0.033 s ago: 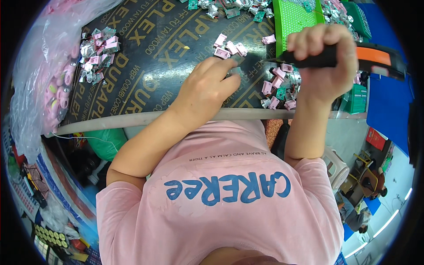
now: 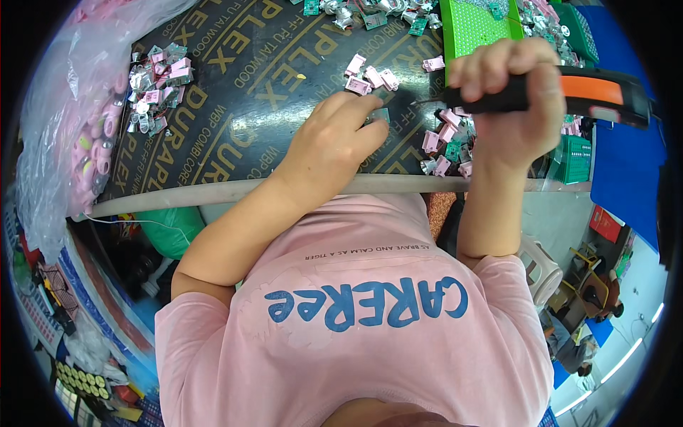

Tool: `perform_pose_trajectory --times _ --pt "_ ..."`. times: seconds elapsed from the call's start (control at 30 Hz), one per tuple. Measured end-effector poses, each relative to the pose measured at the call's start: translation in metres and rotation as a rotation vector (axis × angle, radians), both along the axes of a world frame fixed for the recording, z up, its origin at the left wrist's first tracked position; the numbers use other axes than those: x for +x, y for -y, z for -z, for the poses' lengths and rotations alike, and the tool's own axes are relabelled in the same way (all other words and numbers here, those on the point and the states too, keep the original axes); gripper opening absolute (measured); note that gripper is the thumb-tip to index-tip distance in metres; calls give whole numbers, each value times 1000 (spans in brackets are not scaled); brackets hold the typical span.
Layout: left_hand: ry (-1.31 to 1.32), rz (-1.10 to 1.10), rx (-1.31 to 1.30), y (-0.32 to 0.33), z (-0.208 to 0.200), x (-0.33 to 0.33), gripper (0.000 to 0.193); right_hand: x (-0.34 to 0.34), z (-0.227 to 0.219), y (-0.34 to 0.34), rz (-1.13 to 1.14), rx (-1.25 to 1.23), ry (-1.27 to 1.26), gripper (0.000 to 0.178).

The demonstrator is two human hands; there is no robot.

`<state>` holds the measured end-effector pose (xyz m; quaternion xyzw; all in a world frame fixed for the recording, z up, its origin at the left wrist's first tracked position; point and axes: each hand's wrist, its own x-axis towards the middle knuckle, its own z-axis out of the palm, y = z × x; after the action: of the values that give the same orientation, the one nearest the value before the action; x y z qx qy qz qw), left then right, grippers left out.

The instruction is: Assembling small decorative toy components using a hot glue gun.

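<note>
My right hand [image 2: 509, 89] is wrapped round a black and orange power screwdriver [image 2: 590, 89], held level above the right part of the table. The thin metal bit [image 2: 428, 102] points left toward my left hand [image 2: 334, 139]. That hand rests low over the dark tabletop with its fingers curled and drawn together. A small greenish piece [image 2: 382, 114] shows by its fingertips; whatever else the fingers hold is hidden. Just beyond them lie several pink plastic housings [image 2: 372, 76]. Below the screwdriver is a heap of pink housings and green circuit boards [image 2: 447, 135].
At the left are a pile of pink and silver parts [image 2: 160, 85] and a clear plastic bag of pink pieces [image 2: 96, 149]. A bright green perforated tray [image 2: 473, 28] stands at the far right. More metal parts and boards [image 2: 377, 14] lie along the far side.
My right hand and the screwdriver have shifted a little to the left, bringing the bit nearer my left hand. The left hand has stayed in place.
</note>
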<state>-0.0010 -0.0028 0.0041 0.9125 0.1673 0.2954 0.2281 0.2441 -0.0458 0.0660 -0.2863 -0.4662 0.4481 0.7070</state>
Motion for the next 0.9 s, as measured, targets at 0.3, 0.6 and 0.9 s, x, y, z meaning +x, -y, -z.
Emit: perform_pose_trajectory --times 0.3,0.6,0.9 --pt "21 -24 70 5 5 5 22 -40 13 -10 13 -23 141 17" --pt "42 -39 97 6 8 7 20 -45 15 -10 37 -42 134 15" --pt "52 -24 79 5 11 12 12 -60 18 -12 228 -58 141 29"
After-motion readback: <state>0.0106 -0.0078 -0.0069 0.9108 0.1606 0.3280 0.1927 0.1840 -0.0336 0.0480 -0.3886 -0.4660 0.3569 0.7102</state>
